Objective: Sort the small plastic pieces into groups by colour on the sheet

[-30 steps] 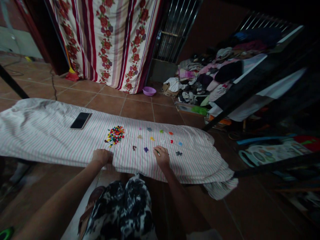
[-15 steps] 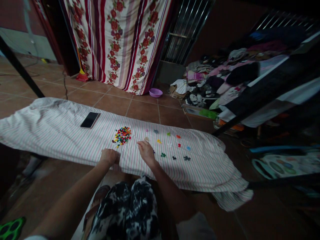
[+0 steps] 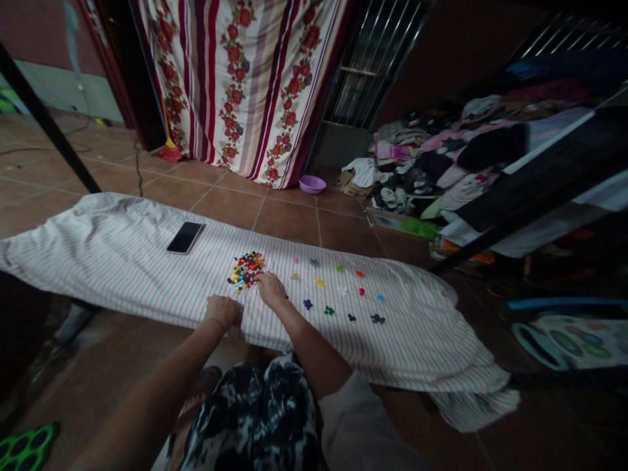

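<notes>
A heap of small multicoloured beads (image 3: 248,269) lies on the striped cloth (image 3: 132,261). At the heap's right edge, my right hand (image 3: 271,289) reaches in with its fingertips pinched together; whatever is between them is too small to make out. My left hand (image 3: 223,310) rests curled at the cloth's near edge, just below the heap, its fingers mostly hidden. Right of my right hand, small single-colour clusters sit in rows, among them a purple cluster (image 3: 307,304), a green cluster (image 3: 329,311), a yellow cluster (image 3: 320,282) and a grey cluster (image 3: 377,318).
A phone (image 3: 185,237) lies on the cloth, left of the beads. Beyond, on the tiled floor, are a purple basin (image 3: 313,184) and a red broom head (image 3: 171,153) by a floral curtain (image 3: 235,85). Piled clothes (image 3: 441,157) stand at the right.
My right hand has moved left, from beside the clusters to the bead heap, uncovering the purple cluster. The left hand stays at the cloth's near edge. The view has shifted slightly.
</notes>
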Action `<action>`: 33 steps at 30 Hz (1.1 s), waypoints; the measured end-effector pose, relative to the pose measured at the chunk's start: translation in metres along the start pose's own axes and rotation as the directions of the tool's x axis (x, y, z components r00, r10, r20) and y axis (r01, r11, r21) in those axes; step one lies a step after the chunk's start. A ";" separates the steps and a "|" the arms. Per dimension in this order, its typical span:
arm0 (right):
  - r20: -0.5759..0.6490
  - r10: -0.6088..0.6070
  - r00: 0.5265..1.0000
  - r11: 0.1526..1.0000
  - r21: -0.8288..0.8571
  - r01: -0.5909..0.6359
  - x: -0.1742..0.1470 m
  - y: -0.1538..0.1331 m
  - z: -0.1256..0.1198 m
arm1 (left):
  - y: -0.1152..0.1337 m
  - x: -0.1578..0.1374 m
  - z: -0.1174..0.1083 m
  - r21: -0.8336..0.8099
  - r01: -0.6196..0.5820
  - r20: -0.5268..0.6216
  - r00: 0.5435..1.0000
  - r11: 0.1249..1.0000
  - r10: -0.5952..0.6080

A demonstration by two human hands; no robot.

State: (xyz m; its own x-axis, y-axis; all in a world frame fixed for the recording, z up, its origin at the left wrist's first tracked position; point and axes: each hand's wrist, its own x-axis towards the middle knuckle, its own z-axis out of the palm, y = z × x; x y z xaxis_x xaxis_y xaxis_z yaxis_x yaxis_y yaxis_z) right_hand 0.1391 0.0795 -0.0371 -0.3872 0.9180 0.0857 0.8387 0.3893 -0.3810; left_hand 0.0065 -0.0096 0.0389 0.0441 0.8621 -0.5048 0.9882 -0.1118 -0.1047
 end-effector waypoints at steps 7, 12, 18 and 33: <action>0.027 0.066 0.997 0.998 -0.005 -0.066 0.005 -0.002 0.004 | 0.000 0.001 0.000 0.008 0.001 0.012 1.000 1.000 -0.001; 0.089 0.127 0.988 0.992 -0.020 -0.125 0.009 -0.007 -0.001 | 0.001 0.000 -0.002 0.008 0.006 0.010 1.000 1.000 -0.006; 0.063 0.125 0.990 0.992 -0.010 -0.125 0.005 -0.009 -0.003 | 0.002 -0.002 -0.004 0.012 0.016 0.005 1.000 1.000 -0.017; -0.179 0.041 0.983 0.982 0.191 -0.006 -0.026 0.004 -0.002 | 0.000 -0.001 0.001 0.016 0.004 -0.010 1.000 1.000 -0.004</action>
State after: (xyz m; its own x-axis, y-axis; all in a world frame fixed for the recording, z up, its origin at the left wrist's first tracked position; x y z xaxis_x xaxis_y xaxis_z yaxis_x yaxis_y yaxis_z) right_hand 0.1531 0.0575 -0.0388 -0.2776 0.9318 0.2339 0.7521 0.3622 -0.5505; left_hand 0.0067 -0.0110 0.0386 0.0421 0.8676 -0.4955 0.9859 -0.1164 -0.1200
